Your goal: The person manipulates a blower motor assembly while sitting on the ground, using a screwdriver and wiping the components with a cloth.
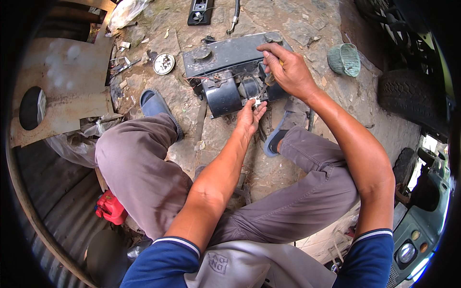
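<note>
A dark grey blower unit (224,72) with a round drum housing and loose wires lies on the stone ground between my feet. My right hand (286,67) grips a screwdriver (267,82) whose shaft points down toward the unit's front edge. My left hand (249,115) pinches a small white connector (256,102) right at the screwdriver's tip, beside the drum housing.
A round metal gauge (163,63) and scattered scrap lie at the upper left by a cardboard sheet (62,81). A green woven basket (345,59) and a tyre (408,96) sit to the right. A red can (111,207) stands by my left leg. A black box (200,11) lies beyond the unit.
</note>
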A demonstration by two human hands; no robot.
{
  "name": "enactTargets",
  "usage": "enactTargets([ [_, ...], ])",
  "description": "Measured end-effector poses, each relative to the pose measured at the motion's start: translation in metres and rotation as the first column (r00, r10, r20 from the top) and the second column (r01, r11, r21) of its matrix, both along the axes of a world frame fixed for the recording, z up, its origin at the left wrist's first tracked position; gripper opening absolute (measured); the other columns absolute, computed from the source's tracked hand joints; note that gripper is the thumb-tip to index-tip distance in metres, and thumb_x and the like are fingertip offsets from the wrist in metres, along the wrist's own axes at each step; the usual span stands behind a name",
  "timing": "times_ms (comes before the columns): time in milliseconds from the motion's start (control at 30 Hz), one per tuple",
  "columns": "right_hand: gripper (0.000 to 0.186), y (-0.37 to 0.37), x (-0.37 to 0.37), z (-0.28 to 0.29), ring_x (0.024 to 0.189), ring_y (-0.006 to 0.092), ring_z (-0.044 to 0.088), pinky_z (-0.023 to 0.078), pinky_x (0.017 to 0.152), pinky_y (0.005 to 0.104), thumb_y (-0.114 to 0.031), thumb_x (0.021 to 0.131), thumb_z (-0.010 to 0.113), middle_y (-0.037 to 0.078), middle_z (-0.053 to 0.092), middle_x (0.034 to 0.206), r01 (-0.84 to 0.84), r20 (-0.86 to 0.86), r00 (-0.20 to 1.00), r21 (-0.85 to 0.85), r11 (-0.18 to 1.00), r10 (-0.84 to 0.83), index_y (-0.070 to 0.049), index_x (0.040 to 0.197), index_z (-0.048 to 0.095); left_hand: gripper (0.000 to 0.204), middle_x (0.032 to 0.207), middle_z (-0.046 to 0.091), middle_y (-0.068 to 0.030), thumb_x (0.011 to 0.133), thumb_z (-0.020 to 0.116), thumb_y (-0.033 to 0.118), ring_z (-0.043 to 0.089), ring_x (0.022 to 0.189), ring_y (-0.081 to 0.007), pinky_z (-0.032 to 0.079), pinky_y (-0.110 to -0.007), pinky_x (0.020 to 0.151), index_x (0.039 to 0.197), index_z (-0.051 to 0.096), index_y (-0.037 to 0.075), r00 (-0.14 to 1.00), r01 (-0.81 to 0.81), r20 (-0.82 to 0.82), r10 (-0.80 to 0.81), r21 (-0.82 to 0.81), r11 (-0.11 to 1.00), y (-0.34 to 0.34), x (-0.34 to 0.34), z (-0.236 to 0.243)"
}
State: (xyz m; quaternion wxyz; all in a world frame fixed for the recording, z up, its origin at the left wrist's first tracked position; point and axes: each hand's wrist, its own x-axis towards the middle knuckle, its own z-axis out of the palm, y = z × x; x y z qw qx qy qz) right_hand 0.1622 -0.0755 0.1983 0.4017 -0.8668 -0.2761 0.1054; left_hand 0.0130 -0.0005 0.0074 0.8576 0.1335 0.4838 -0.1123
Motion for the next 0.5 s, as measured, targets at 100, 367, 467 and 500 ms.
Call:
enactTargets([
  [100, 0.024, 0.002, 0.006, 0.008, 0.078, 0.023, 0.069, 0.053, 0.072, 0.0349, -0.022, 0.1, 0.056, 0.012, 0.068, 0.085, -0.079, -0.025, 0.997, -0.102, 0.992, 0.077, -0.004, 0.113, 0.066, 0.02, 0.106, 0.064, -0.0174, 0.098, 0.057, 0.012, 0.071, 0.098, -0.0315, 0.06, -0.04, 0.088, 0.112, 0.051, 0.0, 1.0, -0.004, 0.005, 0.004, 0.001, 1.0, -0.001, -0.001, -0.002],
  [367, 0.034, 0.005, 0.025, 0.035, 0.105, 0.04, 0.063, 0.049, 0.09, 0.0467, -0.022, 0.083, 0.062, 0.026, 0.065, 0.106, -0.282, -0.215, 0.953, -0.389, 0.877, 0.212, -0.001, 0.109, 0.061, 0.024, 0.105, 0.065, -0.0163, 0.097, 0.058, 0.013, 0.072, 0.095, -0.0308, 0.06, -0.039, 0.085, 0.112, 0.051, -0.003, 1.0, -0.015, 0.016, 0.015, 0.019, 1.0, -0.002, -0.002, -0.001],
  [467, 0.033, 0.004, 0.029, 0.039, 0.102, 0.0416, 0.064, 0.05, 0.087, 0.0477, -0.026, 0.086, 0.065, 0.026, 0.067, 0.101, -0.331, -0.19, 0.941, -0.369, 0.868, 0.279, 0.001, 0.106, 0.061, 0.024, 0.106, 0.064, -0.0167, 0.097, 0.058, 0.013, 0.071, 0.096, -0.0315, 0.06, -0.04, 0.086, 0.113, 0.051, -0.003, 1.0, -0.007, 0.017, 0.007, 0.01, 1.0, -0.003, -0.001, 0.001],
  [500, 0.034, 0.008, 0.029, 0.044, 0.1, 0.0423, 0.065, 0.051, 0.086, 0.0482, -0.028, 0.087, 0.065, 0.026, 0.067, 0.098, -0.341, -0.192, 0.939, -0.405, 0.849, 0.285, 0.001, 0.105, 0.061, 0.023, 0.108, 0.063, -0.0168, 0.097, 0.058, 0.013, 0.071, 0.098, -0.032, 0.06, -0.04, 0.086, 0.114, 0.051, -0.002, 1.0, -0.008, 0.014, 0.008, 0.004, 1.0, -0.002, -0.001, 0.0],
])
